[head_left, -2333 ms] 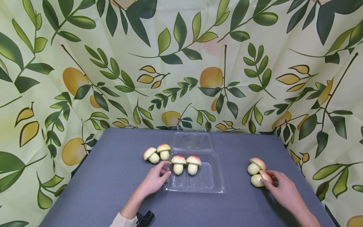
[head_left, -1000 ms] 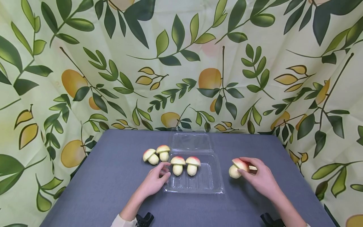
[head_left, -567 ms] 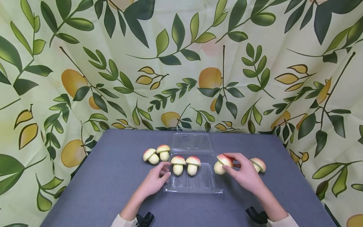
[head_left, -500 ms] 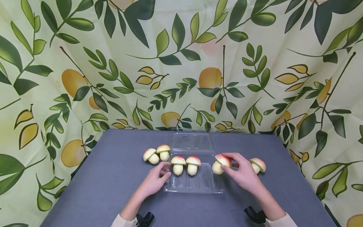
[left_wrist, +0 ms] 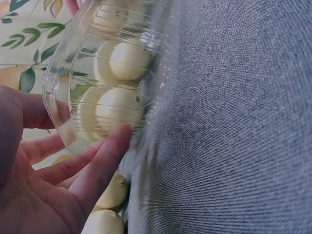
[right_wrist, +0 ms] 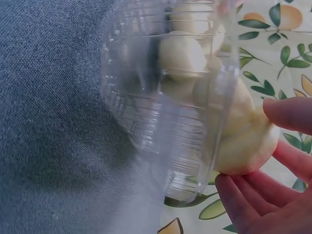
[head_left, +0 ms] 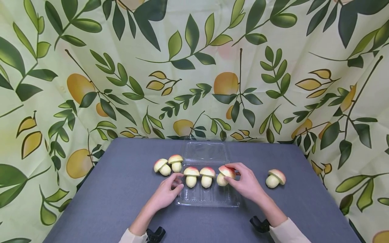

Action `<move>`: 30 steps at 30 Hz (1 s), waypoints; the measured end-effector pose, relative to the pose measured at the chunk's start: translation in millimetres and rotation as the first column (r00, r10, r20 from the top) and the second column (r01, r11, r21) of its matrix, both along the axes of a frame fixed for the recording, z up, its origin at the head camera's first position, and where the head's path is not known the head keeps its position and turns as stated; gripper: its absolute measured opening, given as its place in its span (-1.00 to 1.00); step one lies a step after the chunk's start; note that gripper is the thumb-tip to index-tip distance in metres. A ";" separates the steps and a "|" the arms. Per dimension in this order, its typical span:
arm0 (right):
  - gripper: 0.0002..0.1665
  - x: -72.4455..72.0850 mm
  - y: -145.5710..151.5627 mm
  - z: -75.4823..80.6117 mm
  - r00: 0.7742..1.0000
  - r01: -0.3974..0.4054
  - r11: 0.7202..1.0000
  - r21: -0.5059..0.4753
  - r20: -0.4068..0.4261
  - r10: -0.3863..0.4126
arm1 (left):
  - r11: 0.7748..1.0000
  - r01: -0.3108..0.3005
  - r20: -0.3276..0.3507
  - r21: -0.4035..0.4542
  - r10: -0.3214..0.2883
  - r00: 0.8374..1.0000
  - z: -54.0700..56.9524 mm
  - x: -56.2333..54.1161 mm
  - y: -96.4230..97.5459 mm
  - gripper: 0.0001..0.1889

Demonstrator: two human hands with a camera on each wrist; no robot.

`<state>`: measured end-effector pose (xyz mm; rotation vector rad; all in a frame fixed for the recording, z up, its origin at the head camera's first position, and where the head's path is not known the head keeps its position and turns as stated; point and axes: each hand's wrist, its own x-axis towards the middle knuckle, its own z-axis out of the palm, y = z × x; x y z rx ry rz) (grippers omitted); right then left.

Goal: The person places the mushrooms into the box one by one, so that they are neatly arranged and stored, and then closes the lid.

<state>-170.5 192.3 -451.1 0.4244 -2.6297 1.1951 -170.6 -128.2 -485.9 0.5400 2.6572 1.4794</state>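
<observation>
My right hand (head_left: 247, 182) pinches a cream mushroom (head_left: 224, 176) with a red-tinged cap over the right part of a clear plastic clamshell box (head_left: 209, 202). In the right wrist view the mushroom (right_wrist: 248, 141) overlaps the box's rim, its cap between thumb and fingers. Two similar mushrooms, a left one (head_left: 191, 177) and a middle one (head_left: 207, 177), stand side by side inside the box. At the box's left wall, my left hand (head_left: 165, 192) holds the edge; in the left wrist view one finger shows through the clear plastic (left_wrist: 73, 58), another lies against the outside.
Two more mushrooms, one tilted (head_left: 162, 166) and one upright (head_left: 175, 163), sit left of the box. A single mushroom (head_left: 275, 178) lies to its right. The open lid (head_left: 206, 151) reaches toward the leaf-patterned cloth (head_left: 194, 101) behind the grey table (head_left: 127, 168).
My right hand picked up one of the two mushrooms at the right and carried it left, over the box. The left hand stayed at the box's left edge.
</observation>
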 end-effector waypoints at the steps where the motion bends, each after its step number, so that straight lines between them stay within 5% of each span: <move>1: -0.53 -1.4 -1.1 -1.1 1.000 0.000 1.000 0.008 0.001 0.000 | 1.000 0.001 0.001 0.001 -0.001 1.000 -0.2 -0.1 -0.1 -0.65; 14: -0.52 -13.3 -10.6 -12.1 1.000 0.002 0.998 0.059 0.028 -0.004 | 1.000 0.005 -0.002 -0.007 -0.005 1.000 0.2 0.4 -0.5 -0.65; 30: -0.55 -19.2 -19.5 -20.9 0.994 0.033 0.972 0.231 -0.108 -0.008 | 1.000 -0.004 -0.006 -0.020 0.004 1.000 -1.3 0.0 -0.6 -0.64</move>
